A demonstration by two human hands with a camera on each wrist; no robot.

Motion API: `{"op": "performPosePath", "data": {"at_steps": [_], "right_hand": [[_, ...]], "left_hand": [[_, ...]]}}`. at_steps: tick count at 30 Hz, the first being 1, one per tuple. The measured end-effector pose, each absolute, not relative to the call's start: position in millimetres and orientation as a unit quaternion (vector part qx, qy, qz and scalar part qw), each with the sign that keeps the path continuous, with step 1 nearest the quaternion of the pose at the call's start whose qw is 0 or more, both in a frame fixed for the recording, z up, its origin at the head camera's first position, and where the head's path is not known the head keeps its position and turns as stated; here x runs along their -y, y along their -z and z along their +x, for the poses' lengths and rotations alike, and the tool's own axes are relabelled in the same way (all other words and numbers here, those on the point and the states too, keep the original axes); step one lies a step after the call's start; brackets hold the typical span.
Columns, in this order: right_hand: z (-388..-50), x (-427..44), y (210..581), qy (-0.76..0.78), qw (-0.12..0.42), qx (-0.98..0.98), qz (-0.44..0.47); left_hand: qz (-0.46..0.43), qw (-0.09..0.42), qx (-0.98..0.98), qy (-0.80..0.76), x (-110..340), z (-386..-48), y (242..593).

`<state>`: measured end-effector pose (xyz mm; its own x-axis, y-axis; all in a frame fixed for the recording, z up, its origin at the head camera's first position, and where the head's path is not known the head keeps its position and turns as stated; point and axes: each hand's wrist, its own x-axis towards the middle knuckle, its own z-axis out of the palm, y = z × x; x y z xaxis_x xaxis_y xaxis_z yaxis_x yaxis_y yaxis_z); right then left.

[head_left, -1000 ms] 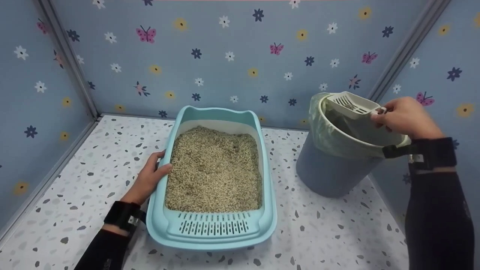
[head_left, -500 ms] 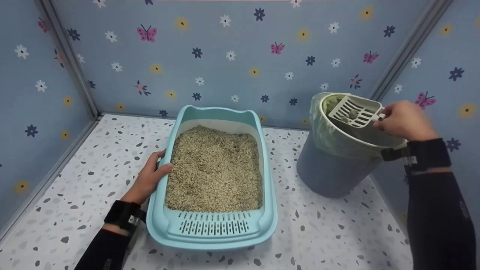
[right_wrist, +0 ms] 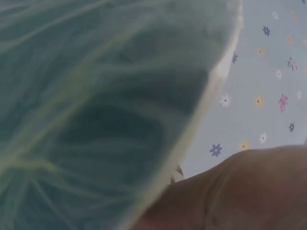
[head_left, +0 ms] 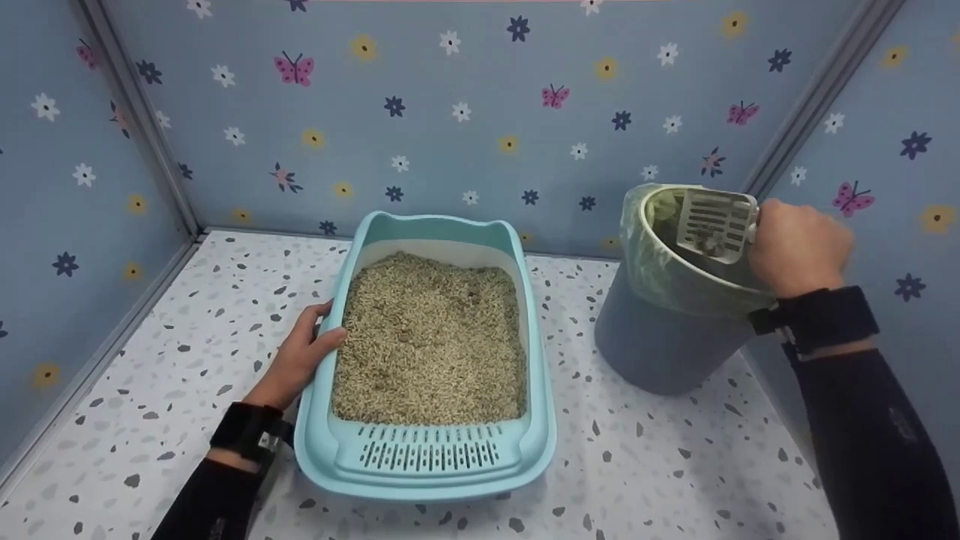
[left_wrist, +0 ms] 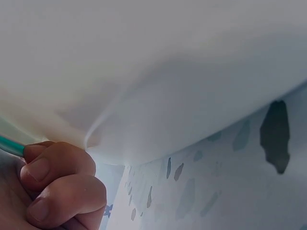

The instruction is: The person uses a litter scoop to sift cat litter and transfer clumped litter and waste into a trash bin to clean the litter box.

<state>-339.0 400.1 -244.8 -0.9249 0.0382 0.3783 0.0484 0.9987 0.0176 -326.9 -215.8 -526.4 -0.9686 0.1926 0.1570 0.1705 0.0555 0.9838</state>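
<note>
My left hand (head_left: 298,352) grips the left rim of a light blue litter box (head_left: 427,484), thumb over the edge. In the left wrist view its curled fingers (left_wrist: 72,167) show below the rim. Grainy tan litter (head_left: 431,345) fills the box. On the right, my right hand (head_left: 801,247) holds a pale slotted litter scoop (head_left: 716,206) by the handle, tilted steeply over the mouth of a blue-grey bin (head_left: 649,345). Small dark clumps (head_left: 707,238) show at the scoop's lower part. The hand hides the handle. A translucent greenish bag (head_left: 637,255) lines the bin.
White speckled flooring (head_left: 577,465) lies under the box and bin. Blue flowered panels (head_left: 480,112) stand behind and at both sides, with grey metal strips at the corners. The bin is close to the right panel. Its bag fills much of the right wrist view.
My right hand has turned over and shifted slightly left, tipping the scoop from nearly level to steep, its slotted face now turned toward the head camera. The left hand and litter box stay put.
</note>
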Motion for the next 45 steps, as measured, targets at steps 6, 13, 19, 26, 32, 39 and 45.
{"op": "performPosePath", "data": {"at_steps": [6,13,19,26,32,39,45], "right_hand": [[-338.4,-389.2,245.9,0.068,0.200,0.977,-0.021],[-335.9,-391.9,246.9,0.060,0.208,0.976,-0.016],[-323.3,-391.0,237.2,-0.003,0.204,0.978,-0.029],[-301.0,-360.7,225.2,-0.055,0.236,0.970,0.005],[-289.9,-312.9,229.2,-0.069,0.232,0.967,0.081],[-294.9,-259.7,246.9,-0.063,0.191,0.971,0.131],[-306.2,-225.9,268.6,-0.027,0.171,0.971,0.163]], "left_hand": [[0.119,0.002,-0.731,-0.672,216.1,-326.1,526.4],[0.123,0.008,-0.733,-0.669,214.9,-325.7,526.0],[0.127,0.007,-0.731,-0.671,214.1,-326.5,524.5],[0.129,0.006,-0.731,-0.670,215.0,-326.1,523.9],[0.128,0.008,-0.731,-0.670,215.6,-326.1,525.4],[0.125,0.005,-0.734,-0.667,216.0,-326.9,527.7],[0.119,0.002,-0.738,-0.664,214.9,-328.3,526.6]]}}
